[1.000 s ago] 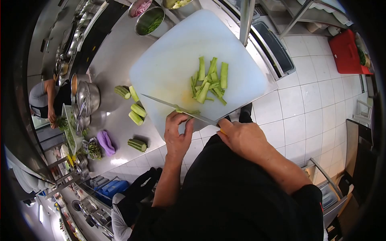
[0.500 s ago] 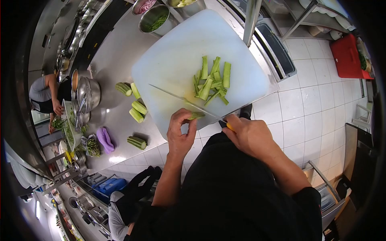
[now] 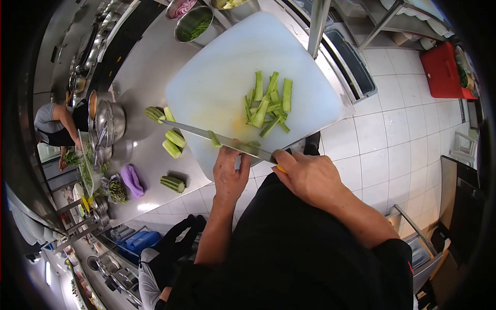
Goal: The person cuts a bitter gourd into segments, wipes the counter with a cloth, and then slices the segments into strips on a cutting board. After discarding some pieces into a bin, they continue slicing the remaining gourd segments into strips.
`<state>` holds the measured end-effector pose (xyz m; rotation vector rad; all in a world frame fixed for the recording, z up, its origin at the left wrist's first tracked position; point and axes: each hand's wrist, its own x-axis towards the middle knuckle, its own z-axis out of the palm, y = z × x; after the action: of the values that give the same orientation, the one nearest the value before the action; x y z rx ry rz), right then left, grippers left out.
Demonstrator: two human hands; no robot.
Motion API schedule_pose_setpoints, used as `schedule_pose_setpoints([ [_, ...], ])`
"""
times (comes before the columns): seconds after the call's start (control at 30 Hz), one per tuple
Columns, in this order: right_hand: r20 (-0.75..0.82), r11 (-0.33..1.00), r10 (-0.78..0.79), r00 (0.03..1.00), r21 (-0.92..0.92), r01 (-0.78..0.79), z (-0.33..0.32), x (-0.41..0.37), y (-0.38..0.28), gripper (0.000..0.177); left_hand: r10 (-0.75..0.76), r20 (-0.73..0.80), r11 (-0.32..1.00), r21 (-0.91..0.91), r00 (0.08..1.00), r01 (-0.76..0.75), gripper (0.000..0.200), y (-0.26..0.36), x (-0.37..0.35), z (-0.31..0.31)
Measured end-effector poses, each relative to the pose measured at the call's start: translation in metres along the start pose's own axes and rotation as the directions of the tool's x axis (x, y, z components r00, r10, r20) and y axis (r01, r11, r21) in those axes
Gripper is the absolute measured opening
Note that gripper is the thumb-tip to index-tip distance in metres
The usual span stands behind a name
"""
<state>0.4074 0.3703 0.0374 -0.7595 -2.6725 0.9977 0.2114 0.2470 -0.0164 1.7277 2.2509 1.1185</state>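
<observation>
My right hand [image 3: 309, 175] is closed round the yellow handle of a long knife [image 3: 219, 140]. Its blade points left across the near part of a white cutting board [image 3: 206, 77]. Beside the blade, my left hand [image 3: 231, 173] has its fingers bent at a green vegetable piece [image 3: 253, 144], which the blade partly hides. Another small green piece [image 3: 213, 138] lies against the far side of the blade. Several cut green strips [image 3: 261, 111] lie in a loose pile on the board, beyond the knife.
Peeled green chunks [image 3: 174, 138], a ridged green piece [image 3: 172, 184] and a purple cloth [image 3: 133, 181] lie on the steel table [image 3: 150, 77]. Metal containers [image 3: 199, 26] stand at the board's far edge. Two other people are at the left. A red bin [image 3: 443, 70] stands right.
The knife blade has swung toward the left edge of the board, and my right hand has shifted slightly left. A small green piece now shows beyond the blade.
</observation>
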Motion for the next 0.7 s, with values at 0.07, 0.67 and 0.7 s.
schedule_pose_setpoints([
  [0.07,0.017,1.000,0.020,1.000,-0.024,-0.020,0.000,-0.005,0.003,0.023,-0.020,0.019,1.000,0.000,1.000,0.020,0.033,-0.002,-0.002,-0.001],
  [0.67,-0.001,0.996,0.086,0.996,-0.011,-0.086,-0.003,-0.011,0.020,0.025,-0.133,-0.039,0.963,-0.240,0.990,0.120,0.032,-0.006,-0.009,0.009],
  [0.7,-0.062,0.999,0.037,0.997,-0.001,-0.037,-0.004,-0.007,0.013,0.025,-0.136,-0.040,0.966,-0.227,0.990,0.123,0.032,-0.005,-0.008,0.010],
])
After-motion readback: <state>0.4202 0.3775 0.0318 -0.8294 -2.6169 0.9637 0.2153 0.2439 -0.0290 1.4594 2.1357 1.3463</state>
